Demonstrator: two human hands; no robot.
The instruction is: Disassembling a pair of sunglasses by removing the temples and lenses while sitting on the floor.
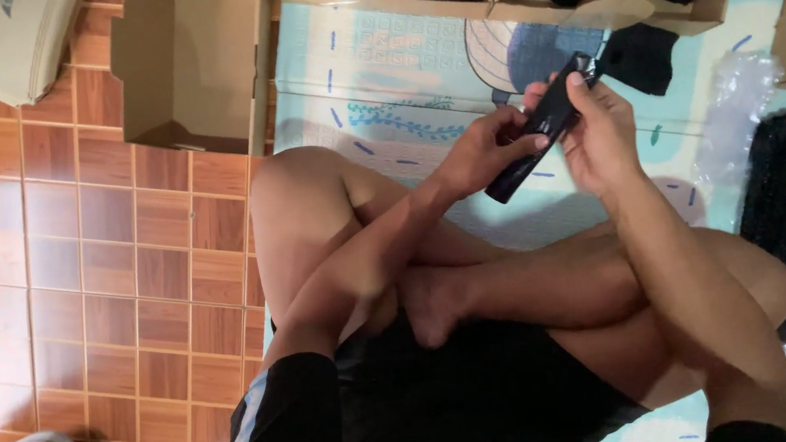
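Two hands (539,140) around slim, glossy black bar (538,135)

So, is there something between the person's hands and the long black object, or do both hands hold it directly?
Nothing visible stands between them. The left hand grips the lower part of the long black object directly, and the right hand holds its upper part, with fingers wrapped over it. The object is held in the air above the patterned mat.

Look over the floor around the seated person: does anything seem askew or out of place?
One empty cardboard box lies tipped on its side on the tiled floor, open mouth showing. Both hands hold a slim black object; nothing looks spilled or damaged.
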